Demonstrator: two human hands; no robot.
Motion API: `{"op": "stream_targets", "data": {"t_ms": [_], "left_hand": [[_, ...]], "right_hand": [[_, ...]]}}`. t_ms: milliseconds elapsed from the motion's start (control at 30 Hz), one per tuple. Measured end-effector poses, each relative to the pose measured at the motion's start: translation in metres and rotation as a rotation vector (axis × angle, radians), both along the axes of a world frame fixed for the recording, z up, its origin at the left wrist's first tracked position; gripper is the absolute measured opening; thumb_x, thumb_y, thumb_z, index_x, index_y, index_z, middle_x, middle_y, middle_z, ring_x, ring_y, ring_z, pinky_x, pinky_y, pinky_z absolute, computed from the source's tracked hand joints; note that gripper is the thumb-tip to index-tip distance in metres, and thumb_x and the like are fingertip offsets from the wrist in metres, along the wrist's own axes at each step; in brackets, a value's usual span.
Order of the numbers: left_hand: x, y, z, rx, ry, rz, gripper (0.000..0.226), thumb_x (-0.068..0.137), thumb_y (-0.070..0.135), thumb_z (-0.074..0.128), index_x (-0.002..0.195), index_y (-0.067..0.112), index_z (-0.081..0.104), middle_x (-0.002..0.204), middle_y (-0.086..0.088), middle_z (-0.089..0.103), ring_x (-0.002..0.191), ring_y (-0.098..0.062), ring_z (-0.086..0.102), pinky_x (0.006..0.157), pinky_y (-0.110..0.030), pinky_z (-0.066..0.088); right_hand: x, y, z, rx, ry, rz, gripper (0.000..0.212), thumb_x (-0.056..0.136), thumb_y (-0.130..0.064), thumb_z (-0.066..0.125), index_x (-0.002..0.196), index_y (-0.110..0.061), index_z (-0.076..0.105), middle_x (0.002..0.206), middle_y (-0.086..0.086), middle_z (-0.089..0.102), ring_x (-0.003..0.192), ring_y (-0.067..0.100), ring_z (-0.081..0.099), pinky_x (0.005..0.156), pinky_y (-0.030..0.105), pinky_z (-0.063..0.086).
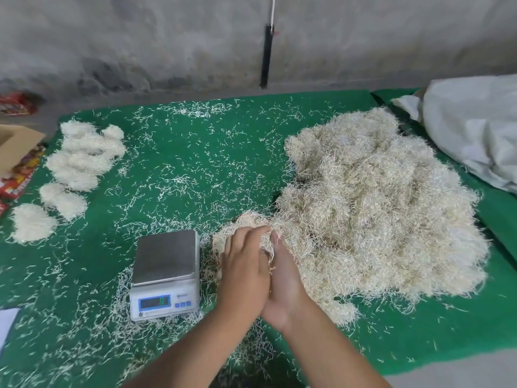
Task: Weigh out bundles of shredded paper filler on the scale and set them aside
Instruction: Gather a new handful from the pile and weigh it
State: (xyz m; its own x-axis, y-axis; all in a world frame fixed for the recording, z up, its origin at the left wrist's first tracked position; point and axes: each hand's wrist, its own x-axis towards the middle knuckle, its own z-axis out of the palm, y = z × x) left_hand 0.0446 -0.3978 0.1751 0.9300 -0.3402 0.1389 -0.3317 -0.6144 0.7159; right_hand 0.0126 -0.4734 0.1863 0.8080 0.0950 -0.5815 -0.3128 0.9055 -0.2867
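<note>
Right, your fingers curl around a clump of shredded paper filler at the near-left edge of the big pile, left hand and right hand pressed together. Stuff's light, springy, sheds strands, so cup it from underneath, compress gently. Scale sits bare just left of your hands; weighed bundles lie far left on the green tabletop.

Single head-worn wide-angle view, looking forward and down over green mat; hands close at 6 o'clock, grey wall far at 12 o'clock
</note>
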Motion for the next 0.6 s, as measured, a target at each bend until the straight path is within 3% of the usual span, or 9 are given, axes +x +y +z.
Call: {"op": "stream_targets", "data": {"t_ms": [67,167,233,300,367,433,533,600], "left_hand": [[0.002,-0.007,-0.009,0.168,-0.107,0.061,0.053,0.094,0.009,0.046,0.139,0.036,0.053,0.136,0.019,0.042,0.129,-0.006,0.039,0.109,-0.035,0.035],[0.008,-0.02,-0.019,0.247,-0.049,0.077,0.047,0.094,0.011,0.045,0.135,0.031,0.057,0.136,0.013,0.049,0.126,-0.011,0.042,0.108,-0.044,0.039],[0.009,-0.027,-0.03,0.196,0.029,0.103,0.041,0.098,0.014,0.039,0.131,0.027,0.059,0.126,0.014,0.056,0.117,-0.008,0.047,0.102,-0.041,0.043],[0.014,-0.028,-0.042,0.098,0.154,0.16,0.031,0.105,0.018,0.038,0.123,0.023,0.063,0.116,0.011,0.063,0.103,-0.004,0.055,0.093,-0.034,0.048],[0.017,-0.022,-0.052,-0.039,0.351,0.212,0.022,0.109,0.024,0.041,0.108,0.027,0.063,0.101,0.011,0.066,0.091,-0.003,0.061,0.078,-0.028,0.051],[0.016,-0.015,-0.058,-0.146,0.512,0.257,0.023,0.11,0.037,0.041,0.097,0.033,0.06,0.093,0.008,0.065,0.085,-0.01,0.063,0.068,-0.026,0.046],[0.013,0.007,-0.062,-0.151,0.477,0.248,0.037,0.105,0.061,0.034,0.098,0.03,0.054,0.099,0.012,0.058,0.088,-0.005,0.056,0.074,-0.026,0.043],[0.009,0.028,-0.06,-0.122,0.391,0.162,0.043,0.094,0.072,0.042,0.109,0.032,0.053,0.109,0.017,0.055,0.096,0.003,0.054,0.079,-0.018,0.042]], "right_hand": [[0.0,0.001,-0.002,-0.126,0.015,-0.013,0.072,0.103,-0.067,0.046,0.141,-0.009,0.064,0.135,0.011,0.071,0.127,0.026,0.068,0.113,0.046,0.047],[-0.003,-0.012,-0.006,-0.309,0.079,0.009,0.07,0.103,-0.069,0.041,0.135,-0.013,0.067,0.125,0.011,0.076,0.118,0.024,0.073,0.11,0.048,0.052],[-0.007,-0.024,-0.01,-0.326,0.048,0.055,0.061,0.101,-0.073,0.04,0.133,-0.026,0.065,0.127,0.0,0.076,0.117,0.015,0.072,0.104,0.042,0.056],[-0.011,-0.032,-0.018,-0.305,0.061,0.122,0.041,0.103,-0.065,0.046,0.131,-0.038,0.057,0.143,-0.005,0.064,0.129,0.012,0.064,0.11,0.044,0.051],[-0.015,-0.038,-0.039,-0.255,0.07,0.188,0.04,0.105,-0.045,0.057,0.139,-0.023,0.058,0.153,0.006,0.055,0.14,0.024,0.056,0.121,0.054,0.039],[-0.013,-0.038,-0.059,-0.281,0.124,0.238,0.036,0.108,-0.024,0.054,0.142,-0.012,0.058,0.148,0.01,0.06,0.134,0.028,0.061,0.119,0.055,0.042],[-0.004,-0.033,-0.075,-0.435,0.23,0.264,0.044,0.11,-0.011,0.046,0.153,-0.011,0.045,0.135,-0.008,0.062,0.115,0.024,0.064,0.102,0.045,0.055],[0.004,-0.031,-0.081,-0.529,0.249,0.292,0.05,0.111,-0.012,0.046,0.16,-0.015,0.037,0.13,-0.017,0.052,0.107,0.013,0.056,0.104,0.044,0.054]]}}
